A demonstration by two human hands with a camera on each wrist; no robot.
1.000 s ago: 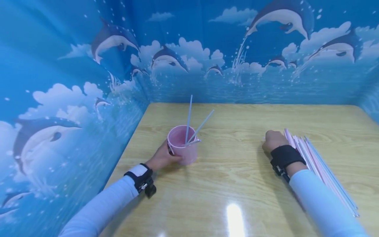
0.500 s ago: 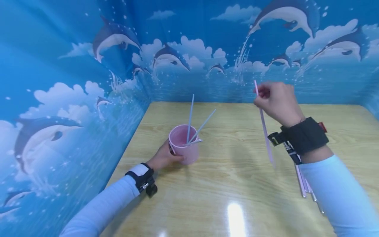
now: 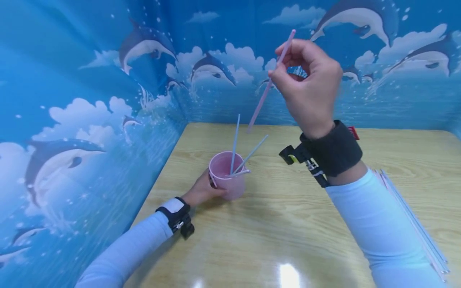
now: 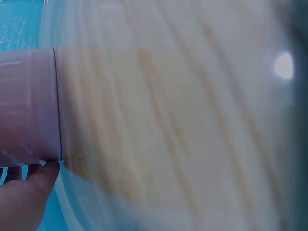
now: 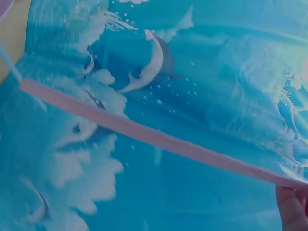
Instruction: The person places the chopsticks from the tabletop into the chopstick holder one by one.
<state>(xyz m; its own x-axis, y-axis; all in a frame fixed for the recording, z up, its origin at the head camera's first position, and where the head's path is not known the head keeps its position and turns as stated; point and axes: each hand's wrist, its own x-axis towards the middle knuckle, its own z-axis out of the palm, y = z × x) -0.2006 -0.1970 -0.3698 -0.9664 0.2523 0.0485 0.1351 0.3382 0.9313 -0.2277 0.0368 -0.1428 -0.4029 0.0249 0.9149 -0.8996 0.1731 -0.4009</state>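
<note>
In the head view, my left hand point(image 3: 201, 193) grips the side of a pink cup point(image 3: 233, 189) standing on the table, its thumb across the front. Two pale blue straws point(image 3: 235, 140) lean up out of the cup, and a third light-coloured straw point(image 3: 242, 173) lies low over its rim. Above and to the right, my right hand point(image 3: 311, 82) pinches a pink straw point(image 3: 264, 94) near its upper end. The straw slants down toward the cup, apart from it. In the right wrist view, that pink straw point(image 5: 159, 139) crosses the frame to my fingertips point(image 5: 288, 202).
A bundle of several pink, white and blue straws point(image 3: 419, 224) lies at the right of the wooden table point(image 3: 252, 240), partly hidden by my right sleeve point(image 3: 378, 220). A blue dolphin-print cloth point(image 3: 90, 120) hangs along the left and back edges.
My right hand has lifted a pink straw from the bundle and carried it up and left, over toward the cup. My left hand has stayed on the cup.
</note>
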